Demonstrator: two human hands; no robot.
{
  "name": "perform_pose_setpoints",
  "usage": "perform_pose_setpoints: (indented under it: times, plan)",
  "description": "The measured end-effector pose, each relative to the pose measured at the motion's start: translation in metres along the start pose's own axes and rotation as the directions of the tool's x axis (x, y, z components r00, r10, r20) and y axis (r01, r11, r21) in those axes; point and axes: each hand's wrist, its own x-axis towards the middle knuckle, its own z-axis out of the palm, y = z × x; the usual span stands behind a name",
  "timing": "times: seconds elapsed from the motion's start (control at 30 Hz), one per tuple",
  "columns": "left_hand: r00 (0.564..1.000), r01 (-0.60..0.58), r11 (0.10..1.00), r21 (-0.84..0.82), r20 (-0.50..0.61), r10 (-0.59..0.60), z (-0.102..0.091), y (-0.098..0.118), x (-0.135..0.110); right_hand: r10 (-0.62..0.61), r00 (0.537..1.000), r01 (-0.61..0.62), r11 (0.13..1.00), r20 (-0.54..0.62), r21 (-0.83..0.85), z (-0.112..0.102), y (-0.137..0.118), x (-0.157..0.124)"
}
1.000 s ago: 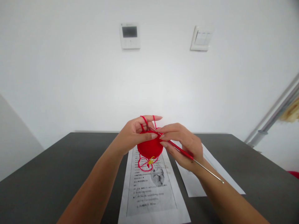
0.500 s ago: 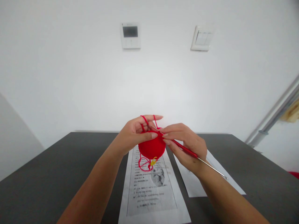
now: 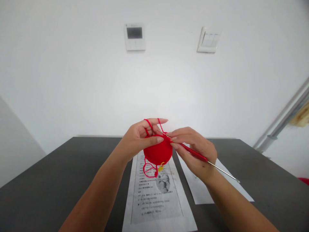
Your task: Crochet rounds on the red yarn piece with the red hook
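Between my hands is a round piece of red crochet work (image 3: 158, 152). My left hand (image 3: 142, 135) pinches its upper edge, thumb in front, with the index finger stretched out and red yarn (image 3: 148, 122) looped over it. My right hand (image 3: 194, 146) grips a crochet hook (image 3: 196, 154) by its red handle; the hook's thin metal tip is at the top edge of the work, close to the left fingers. Out past my right wrist runs the hook's other metal end. A yellow stitch marker (image 3: 161, 166) and a loose loop of red yarn hang at the lower edge.
Under the work lies a printed sheet (image 3: 156, 206) on the dark table (image 3: 60, 180). A second white sheet (image 3: 202, 193) is partly beneath my right hand. Behind the table rises a white wall with a panel (image 3: 135, 37) and a light switch (image 3: 209, 40).
My right hand and the crochet hook have shifted slightly to the right. The red work and its yellow marker have moved a little the same way. My left hand has barely moved.
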Motion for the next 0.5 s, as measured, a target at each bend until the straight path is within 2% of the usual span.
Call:
perform_pose_setpoints:
  times: [0.23,0.5]
  plan:
    - [0.998,-0.044,0.999,0.030,-0.041,0.045,0.0007,-0.0010,0.0016,0.090,0.996,-0.090,0.994,-0.015,0.055,0.0002,0.0040,-0.0045]
    - [0.998,-0.051,0.999,0.016,-0.019,0.051,-0.0006,-0.0005,0.0005,0.114,0.993,-0.114,0.989,0.008,0.095,0.0000,0.0041,-0.0063]
